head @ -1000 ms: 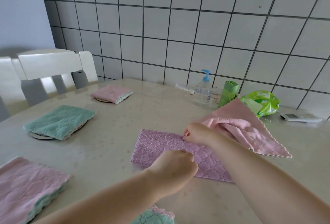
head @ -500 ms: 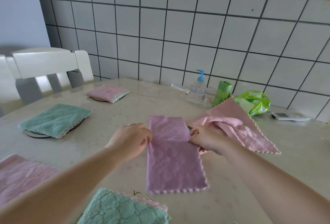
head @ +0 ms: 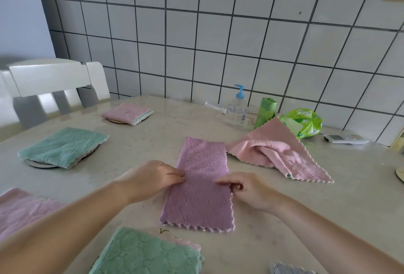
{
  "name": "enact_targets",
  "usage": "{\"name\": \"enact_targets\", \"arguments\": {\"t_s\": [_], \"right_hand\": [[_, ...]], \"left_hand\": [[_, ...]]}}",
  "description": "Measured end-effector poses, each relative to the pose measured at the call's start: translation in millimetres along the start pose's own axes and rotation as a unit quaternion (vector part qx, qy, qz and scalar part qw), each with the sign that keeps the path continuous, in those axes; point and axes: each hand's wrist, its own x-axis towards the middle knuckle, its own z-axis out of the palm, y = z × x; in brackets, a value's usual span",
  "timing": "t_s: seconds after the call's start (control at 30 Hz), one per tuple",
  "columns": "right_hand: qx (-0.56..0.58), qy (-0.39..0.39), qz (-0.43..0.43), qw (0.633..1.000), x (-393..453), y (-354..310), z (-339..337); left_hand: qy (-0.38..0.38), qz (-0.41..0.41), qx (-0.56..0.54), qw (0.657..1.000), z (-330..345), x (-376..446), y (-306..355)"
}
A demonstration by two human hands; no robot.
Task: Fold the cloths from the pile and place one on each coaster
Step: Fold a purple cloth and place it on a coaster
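A purple cloth, folded into a long strip, lies flat in the middle of the table and runs away from me. My left hand pinches its left edge at mid-length, and my right hand pinches the right edge with the index finger laid on top. A crumpled pink cloth sits to the right. Folded cloths cover two coasters: teal on one coaster, pink farther back. Another pink cloth and a teal cloth lie near me. A bare coaster peeks in at the right edge.
A pump bottle, a green roll, a green packet and a white remote stand along the tiled wall at the back right. A white chair stands at the table's far left.
The purple cloth went from lying sideways to a strip running away from me. Both hands lowered it flat onto the table, still holding its two side edges.
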Motion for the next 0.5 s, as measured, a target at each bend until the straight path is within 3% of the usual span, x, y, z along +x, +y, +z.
{"name": "enact_targets", "arguments": {"t_s": [0.13, 0.23, 0.33, 0.43, 0.5], "right_hand": [[-0.140, -0.001, -0.050, 0.989, 2.9, 2.0, 5.3], [-0.140, 0.081, -0.064, 0.985, -0.4, -1.1, 6.6], [-0.154, 0.128, -0.068, 0.977, -5.4, -7.2, 3.4], [-0.053, 0.157, -0.035, 0.986, -5.4, -17.5, 1.1], [0.021, 0.171, 0.038, 0.984, -0.2, -19.8, 0.8]], "left_hand": [[0.023, -0.014, -0.027, 0.999, -1.4, 1.9, -0.7], [0.046, -0.103, -0.134, 0.984, -2.8, 4.2, 3.1], [0.010, -0.212, -0.275, 0.938, -7.6, 3.6, 7.4], [0.060, -0.279, -0.415, 0.864, -7.7, 5.6, 10.9], [0.089, -0.289, -0.480, 0.824, -7.1, 9.8, 14.3]]}}
